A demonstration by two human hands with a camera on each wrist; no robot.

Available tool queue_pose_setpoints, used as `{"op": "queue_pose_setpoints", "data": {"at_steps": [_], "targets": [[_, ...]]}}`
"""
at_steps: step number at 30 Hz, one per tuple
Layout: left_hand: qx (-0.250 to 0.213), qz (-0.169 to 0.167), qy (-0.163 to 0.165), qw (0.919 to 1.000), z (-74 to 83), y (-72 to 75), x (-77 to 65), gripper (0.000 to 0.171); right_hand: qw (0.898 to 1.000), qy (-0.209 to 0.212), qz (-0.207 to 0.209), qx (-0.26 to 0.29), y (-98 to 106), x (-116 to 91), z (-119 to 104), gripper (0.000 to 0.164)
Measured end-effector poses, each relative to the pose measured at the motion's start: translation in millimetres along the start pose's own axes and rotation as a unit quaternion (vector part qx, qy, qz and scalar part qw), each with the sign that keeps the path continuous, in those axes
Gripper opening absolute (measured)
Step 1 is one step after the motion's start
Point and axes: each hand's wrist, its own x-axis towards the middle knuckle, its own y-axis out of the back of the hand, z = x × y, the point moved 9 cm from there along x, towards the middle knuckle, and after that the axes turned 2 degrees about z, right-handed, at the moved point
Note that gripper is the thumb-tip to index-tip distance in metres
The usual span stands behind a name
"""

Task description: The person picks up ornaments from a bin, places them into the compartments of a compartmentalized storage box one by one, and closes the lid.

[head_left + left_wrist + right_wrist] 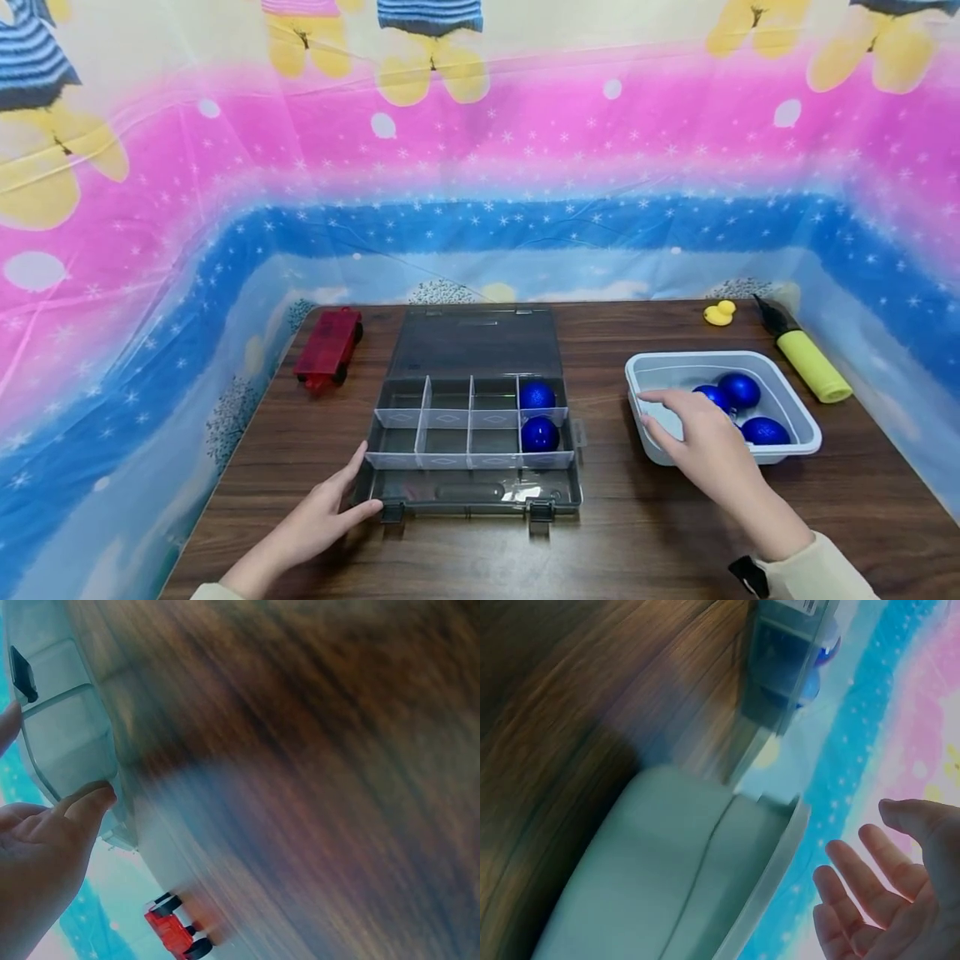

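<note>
A grey see-through compartment box [465, 492] lies with its lid folded back on the table. Two blue balls sit in its right column, one [537, 397] behind the other [539, 434]. My left hand [318, 517] touches the box's left front corner, fingers along its side and thumb at the front edge. Over the left part of a white basin [723, 360] hovers my right hand [705, 442], fingers spread and slightly bent, holding nothing. Blue balls [739, 389] lie in that basin, one partly hidden behind the hand.
A red toy car [330, 348] stands left of the box. Behind the basin is a small yellow rubber duck [720, 313]. A yellow-green hand pump [813, 365] with a black nozzle lies to the right. A printed curtain [525, 225] surrounds the table.
</note>
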Motion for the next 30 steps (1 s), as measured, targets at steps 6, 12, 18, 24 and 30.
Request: {"op": "queue_pose_setpoints", "data": {"at_steps": [6, 12, 18, 24, 30], "targets": [[-0.003, -0.001, -0.007, 1.0000, 0.2, -1.4, -1.6, 0.088, 0.999, -0.042, -0.002, -0.012, 13.4, -7.0, 32.3, 0.033], [-0.004, 0.005, -0.007, 1.0000, 0.7, -0.8, -2.2, 0.087, 0.995, -0.092, -0.041, -0.023, 15.2, -7.4, 74.8, 0.041], [-0.002, 0.004, -0.008, 1.0000, 1.5, -0.3, -1.4, 0.087, 0.990, -0.113, -0.068, -0.059, 7.7, -5.1, 103.6, 0.046], [0.000, 0.004, -0.005, 1.0000, 2.9, 0.9, -0.1, 0.086, 0.981, -0.143, -0.110, -0.070, -8.4, -2.4, 123.6, 0.055], [-0.001, 0.005, -0.006, 1.0000, 1.4, 0.4, 0.0, 0.086, 0.972, -0.167, -0.149, -0.077, -21.7, 2.0, 134.2, 0.066]]}}
